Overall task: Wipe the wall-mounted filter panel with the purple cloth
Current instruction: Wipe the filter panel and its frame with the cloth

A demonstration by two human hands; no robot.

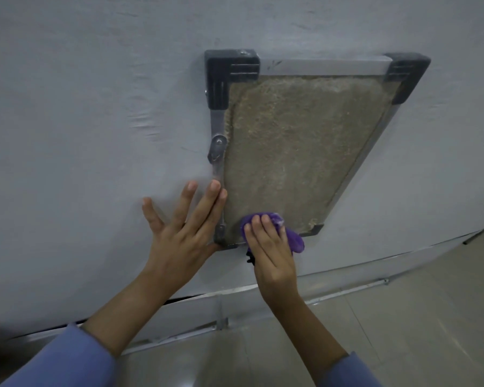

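The filter panel [291, 141] hangs on a pale grey wall: a dusty brown mat in a metal frame with black plastic corners. My right hand [271, 247] presses a bunched purple cloth [294, 238] against the panel's lower edge, near the bottom middle. My left hand [185, 227] lies flat with fingers spread on the wall, its fingertips touching the frame's left rail near the bottom left corner. It holds nothing. Blue sleeves cover both forearms lower down.
A metal latch [218, 148] sits on the frame's left rail. A metal strip [221, 322] runs along the base of the wall. Pale floor tiles [403, 331] fill the lower right. The wall [81, 121] left of the panel is bare.
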